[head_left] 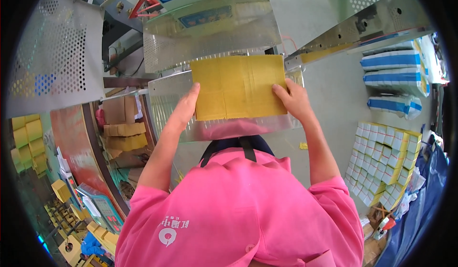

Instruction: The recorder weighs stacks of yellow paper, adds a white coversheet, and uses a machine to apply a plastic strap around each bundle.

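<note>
A rectangular yellow paper stack (241, 87) lies between my two hands at the middle of the view, above a shiny metal tray (165, 91). My left hand (186, 107) grips its left edge, the thumb on top. At the right edge my right hand (295, 99) holds it the same way, thumb resting on the upper face. The fingers beneath are mostly hidden. How thick the paper is cannot be made out from above. Just beyond its far edge stands a sloping clear-and-metal guard (210, 35).
Perforated metal panels (57, 52) rise at the left, and a metal beam (358, 28) juts in from the right. Banded yellow paper bundles (379, 159) are piled on the floor at right, below blue-and-white packs (393, 81). A control panel (101, 207) stands lower left.
</note>
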A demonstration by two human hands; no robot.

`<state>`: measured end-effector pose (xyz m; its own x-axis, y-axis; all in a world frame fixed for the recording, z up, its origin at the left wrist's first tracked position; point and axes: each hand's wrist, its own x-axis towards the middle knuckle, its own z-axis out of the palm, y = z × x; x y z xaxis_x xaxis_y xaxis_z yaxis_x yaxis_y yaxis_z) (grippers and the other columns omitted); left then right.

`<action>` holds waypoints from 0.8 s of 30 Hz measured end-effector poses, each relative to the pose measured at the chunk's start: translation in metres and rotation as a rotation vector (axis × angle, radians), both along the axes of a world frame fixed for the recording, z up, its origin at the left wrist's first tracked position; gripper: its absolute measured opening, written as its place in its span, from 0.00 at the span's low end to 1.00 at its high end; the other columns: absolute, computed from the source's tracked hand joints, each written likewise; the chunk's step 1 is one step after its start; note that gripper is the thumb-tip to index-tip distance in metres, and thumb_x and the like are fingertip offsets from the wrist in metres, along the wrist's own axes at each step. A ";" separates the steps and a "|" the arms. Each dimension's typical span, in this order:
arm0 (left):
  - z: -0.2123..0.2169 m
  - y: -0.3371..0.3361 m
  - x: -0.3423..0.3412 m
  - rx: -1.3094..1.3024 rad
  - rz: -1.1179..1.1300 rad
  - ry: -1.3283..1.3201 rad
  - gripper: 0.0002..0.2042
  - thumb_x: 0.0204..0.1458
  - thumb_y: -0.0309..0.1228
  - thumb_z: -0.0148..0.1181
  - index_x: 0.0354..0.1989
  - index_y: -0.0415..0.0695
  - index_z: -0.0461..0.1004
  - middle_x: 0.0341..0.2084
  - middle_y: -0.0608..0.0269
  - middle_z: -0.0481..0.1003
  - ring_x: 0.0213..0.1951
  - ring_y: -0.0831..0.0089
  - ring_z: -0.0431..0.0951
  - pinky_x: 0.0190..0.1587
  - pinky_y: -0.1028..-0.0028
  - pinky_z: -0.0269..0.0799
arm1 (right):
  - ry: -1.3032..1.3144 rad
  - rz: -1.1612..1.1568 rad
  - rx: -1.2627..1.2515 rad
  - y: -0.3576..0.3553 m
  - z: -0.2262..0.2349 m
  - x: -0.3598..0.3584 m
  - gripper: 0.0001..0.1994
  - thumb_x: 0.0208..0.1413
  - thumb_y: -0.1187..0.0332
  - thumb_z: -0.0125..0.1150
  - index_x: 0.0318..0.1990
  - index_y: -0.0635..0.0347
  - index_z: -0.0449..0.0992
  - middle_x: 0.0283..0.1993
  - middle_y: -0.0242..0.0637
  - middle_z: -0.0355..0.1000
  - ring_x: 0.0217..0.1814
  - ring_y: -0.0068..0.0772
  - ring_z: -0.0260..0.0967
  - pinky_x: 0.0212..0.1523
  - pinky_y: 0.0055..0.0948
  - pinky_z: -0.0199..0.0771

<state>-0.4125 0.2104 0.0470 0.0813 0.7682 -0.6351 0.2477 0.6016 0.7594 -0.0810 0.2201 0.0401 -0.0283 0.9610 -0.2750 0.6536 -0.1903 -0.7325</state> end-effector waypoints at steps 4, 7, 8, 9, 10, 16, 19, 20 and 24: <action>0.005 0.005 -0.003 -0.072 0.055 0.042 0.36 0.60 0.64 0.36 0.58 0.43 0.70 0.50 0.62 0.73 0.49 0.72 0.71 0.47 0.68 0.67 | 0.107 -0.054 0.000 -0.002 -0.003 0.009 0.19 0.59 0.54 0.56 0.42 0.63 0.76 0.30 0.46 0.75 0.28 0.36 0.69 0.33 0.35 0.69; -0.014 0.015 -0.015 -0.092 0.097 0.003 0.35 0.60 0.63 0.37 0.57 0.43 0.71 0.50 0.62 0.73 0.51 0.72 0.71 0.49 0.67 0.66 | 0.249 -0.254 -0.087 -0.001 -0.001 0.006 0.20 0.60 0.54 0.56 0.48 0.61 0.77 0.32 0.37 0.75 0.29 0.27 0.68 0.31 0.28 0.68; -0.014 0.017 -0.014 0.006 0.137 -0.029 0.34 0.59 0.63 0.39 0.56 0.43 0.72 0.49 0.62 0.74 0.50 0.71 0.72 0.49 0.68 0.67 | 0.253 -0.251 -0.116 -0.001 -0.002 0.008 0.20 0.60 0.54 0.56 0.48 0.61 0.77 0.32 0.37 0.75 0.29 0.27 0.68 0.31 0.28 0.68; -0.015 0.014 -0.013 0.101 0.177 -0.058 0.34 0.59 0.62 0.42 0.56 0.43 0.72 0.48 0.61 0.74 0.49 0.71 0.72 0.49 0.69 0.67 | 0.308 -0.263 -0.116 0.003 -0.006 0.012 0.20 0.60 0.54 0.56 0.49 0.62 0.77 0.33 0.34 0.75 0.30 0.25 0.67 0.31 0.25 0.67; -0.014 0.008 -0.011 0.071 0.183 -0.047 0.34 0.59 0.62 0.42 0.56 0.43 0.72 0.48 0.61 0.74 0.49 0.71 0.72 0.49 0.69 0.67 | 0.363 -0.277 -0.115 0.000 -0.012 0.014 0.21 0.61 0.53 0.57 0.49 0.62 0.77 0.33 0.31 0.74 0.30 0.22 0.66 0.30 0.22 0.67; -0.048 0.015 -0.007 0.126 0.344 -0.223 0.33 0.59 0.61 0.43 0.56 0.42 0.71 0.49 0.62 0.73 0.51 0.70 0.72 0.53 0.68 0.65 | 0.412 -0.293 -0.070 -0.004 -0.027 0.012 0.21 0.63 0.53 0.54 0.48 0.65 0.77 0.39 0.30 0.73 0.40 0.23 0.66 0.41 0.23 0.65; -0.062 0.013 -0.006 0.138 0.451 -0.451 0.33 0.59 0.61 0.43 0.58 0.42 0.68 0.51 0.60 0.72 0.52 0.70 0.72 0.53 0.67 0.66 | 0.520 -0.260 -0.062 -0.002 -0.028 0.009 0.21 0.64 0.55 0.53 0.50 0.65 0.76 0.45 0.33 0.73 0.48 0.24 0.66 0.51 0.24 0.63; -0.055 0.013 0.003 0.139 0.433 -0.516 0.34 0.59 0.61 0.43 0.59 0.42 0.67 0.52 0.60 0.72 0.52 0.69 0.72 0.54 0.67 0.67 | 0.616 -0.247 -0.087 -0.003 -0.028 0.009 0.20 0.64 0.56 0.53 0.52 0.65 0.75 0.49 0.35 0.73 0.53 0.25 0.66 0.56 0.25 0.63; -0.049 0.013 0.033 0.163 0.455 -0.527 0.33 0.61 0.58 0.41 0.61 0.41 0.65 0.52 0.58 0.71 0.54 0.66 0.71 0.55 0.65 0.69 | 0.751 -0.248 -0.036 -0.009 -0.038 0.010 0.23 0.65 0.58 0.52 0.60 0.64 0.67 0.59 0.37 0.67 0.60 0.27 0.62 0.61 0.27 0.59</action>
<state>-0.3791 0.2231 -0.0021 -0.0054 0.8806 -0.4739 -0.4259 0.4268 0.7978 -0.0712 0.2107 0.0024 -0.0052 0.9545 -0.2982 -0.0779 -0.2977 -0.9515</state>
